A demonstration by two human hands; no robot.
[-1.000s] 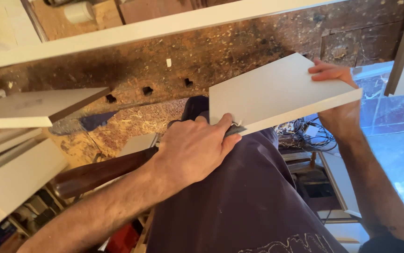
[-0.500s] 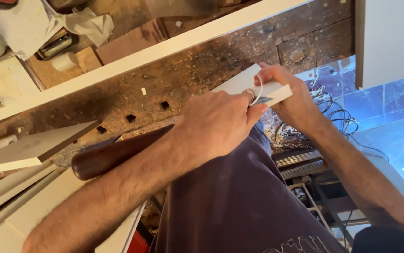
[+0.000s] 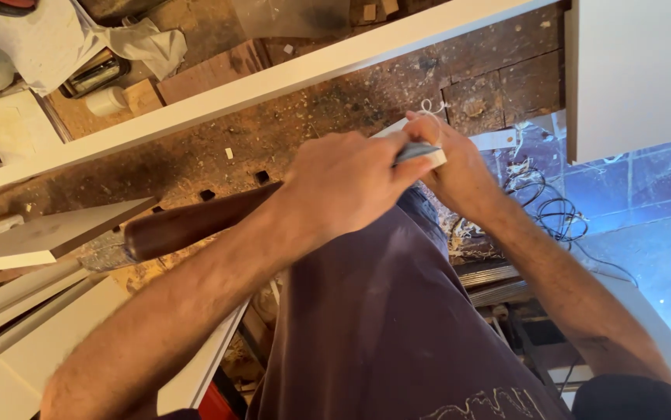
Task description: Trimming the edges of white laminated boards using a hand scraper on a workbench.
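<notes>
Over a worn wooden workbench (image 3: 195, 167) strewn with sawdust, both hands meet on a small white board (image 3: 433, 158). The left hand (image 3: 347, 183) is closed in a fist, its fingers wrapped over a thin grey tool (image 3: 415, 150) whose tip shows past the knuckles and lies against the board's near edge. The right hand (image 3: 460, 175) is curled around the board from the far side, gripping it, so most of the board is hidden; only a corner and a sliver of its top show between the two hands. What kind of tool it is cannot be told.

Just beside the left forearm, a dark brown wooden handle (image 3: 195, 224) sticks out along the front of the bench. A long white strip (image 3: 258, 87) runs slantwise across the benchtop behind the hands. A white panel (image 3: 48, 237) lies at the left end of the bench, with more white panels (image 3: 24, 342) stacked below it. A large white panel (image 3: 635, 74) stands at the upper right. Black cables (image 3: 545, 210) lie tangled on the blue floor (image 3: 646, 194) to the right of the right wrist.
</notes>
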